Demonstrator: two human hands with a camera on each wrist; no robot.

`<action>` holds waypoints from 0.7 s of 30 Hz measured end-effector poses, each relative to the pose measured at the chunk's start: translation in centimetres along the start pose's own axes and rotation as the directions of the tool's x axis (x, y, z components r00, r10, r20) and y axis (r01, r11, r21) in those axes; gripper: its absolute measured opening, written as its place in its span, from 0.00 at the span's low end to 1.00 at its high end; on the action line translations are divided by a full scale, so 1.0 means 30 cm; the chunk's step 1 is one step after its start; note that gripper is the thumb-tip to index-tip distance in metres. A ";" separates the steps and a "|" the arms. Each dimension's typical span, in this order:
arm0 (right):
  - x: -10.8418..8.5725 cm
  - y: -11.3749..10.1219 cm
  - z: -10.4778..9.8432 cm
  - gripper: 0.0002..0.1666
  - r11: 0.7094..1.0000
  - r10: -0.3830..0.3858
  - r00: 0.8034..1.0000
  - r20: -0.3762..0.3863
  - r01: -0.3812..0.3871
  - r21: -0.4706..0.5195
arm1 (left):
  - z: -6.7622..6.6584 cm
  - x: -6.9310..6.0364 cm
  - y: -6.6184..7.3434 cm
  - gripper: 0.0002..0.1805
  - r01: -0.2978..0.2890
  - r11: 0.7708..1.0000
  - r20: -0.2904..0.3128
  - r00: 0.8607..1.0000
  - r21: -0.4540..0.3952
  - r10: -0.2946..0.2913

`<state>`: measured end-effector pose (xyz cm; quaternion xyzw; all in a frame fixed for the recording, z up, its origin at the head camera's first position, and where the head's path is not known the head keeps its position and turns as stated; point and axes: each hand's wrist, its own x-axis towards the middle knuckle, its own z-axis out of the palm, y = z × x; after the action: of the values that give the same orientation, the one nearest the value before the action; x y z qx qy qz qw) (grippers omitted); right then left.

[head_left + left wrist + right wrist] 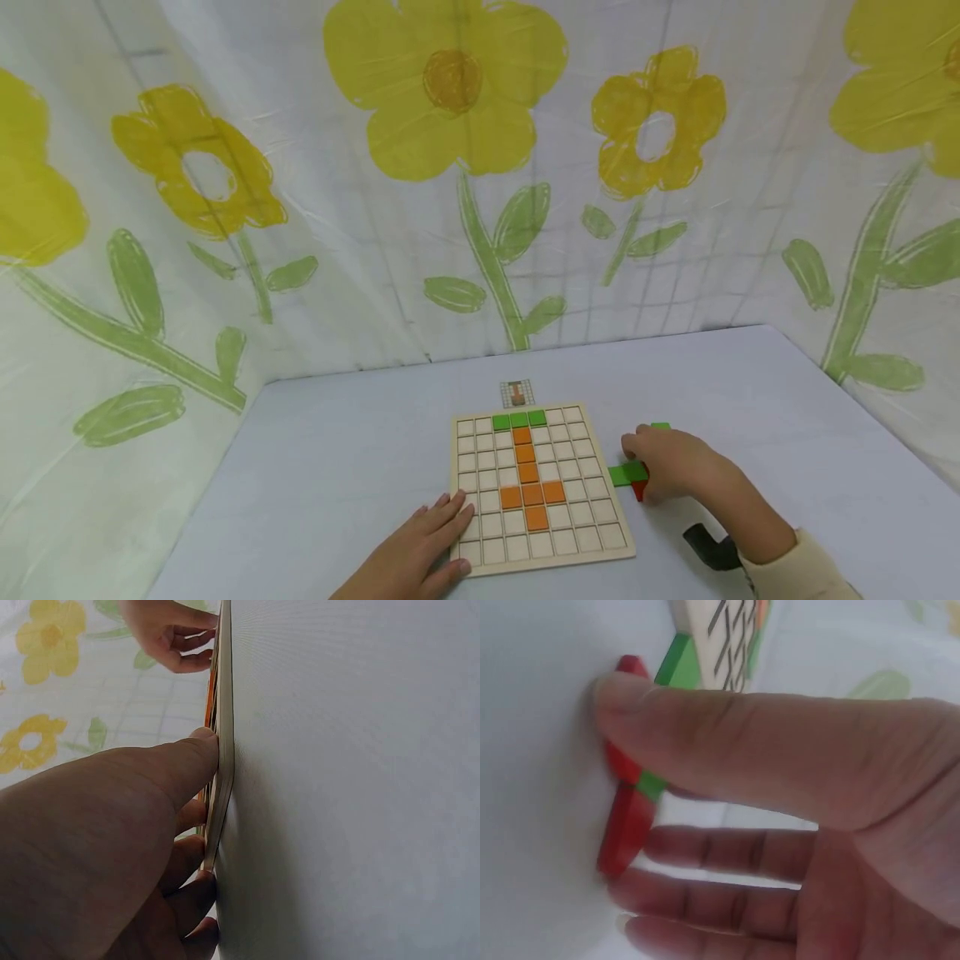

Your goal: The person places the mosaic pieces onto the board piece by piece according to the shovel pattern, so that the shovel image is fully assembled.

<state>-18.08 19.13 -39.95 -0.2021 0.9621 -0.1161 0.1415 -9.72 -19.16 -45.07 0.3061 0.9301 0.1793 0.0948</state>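
Observation:
My left hand [412, 546] rests its fingers on the left edge of a wooden grid board [585, 543], its thumb by the near left corner. Green tiles [519, 420] form a short row at the board's top, and orange tiles [528, 472] make a cross shape below. Just right of the board, my right hand [678, 467] reaches down over loose tiles. In the right wrist view its thumb lies on a red tile [620, 765], and other fingers touch a second red tile [626, 832]. Beside them is a green tile [626, 475]. The index fingertip is hidden there, so a pinch cannot be confirmed.
Behind the board lies a small pattern card [517, 393]. A black curved object [708, 547] sits by the right wrist. Another green tile [660, 426] shows past the right hand. A flowered curtain [360, 250] hangs behind the white table [330, 450].

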 end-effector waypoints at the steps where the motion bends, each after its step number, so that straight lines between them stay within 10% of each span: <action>1: 0.002 0.000 0.000 0.23 1.000 -0.003 1.000 -0.002 0.003 0.006 | 0.000 0.000 0.000 0.39 -0.001 1.000 0.000 1.000 0.000 0.001; 21: 0.023 0.028 0.004 0.22 0.998 -0.037 0.999 -0.004 0.037 0.046 | 0.000 0.000 0.000 0.39 0.002 1.000 -0.001 1.000 -0.008 -0.002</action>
<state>-18.94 19.56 -40.44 -0.2162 0.9555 -0.1413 0.1423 -9.72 -19.14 -45.08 0.3048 0.9298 0.1830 0.0955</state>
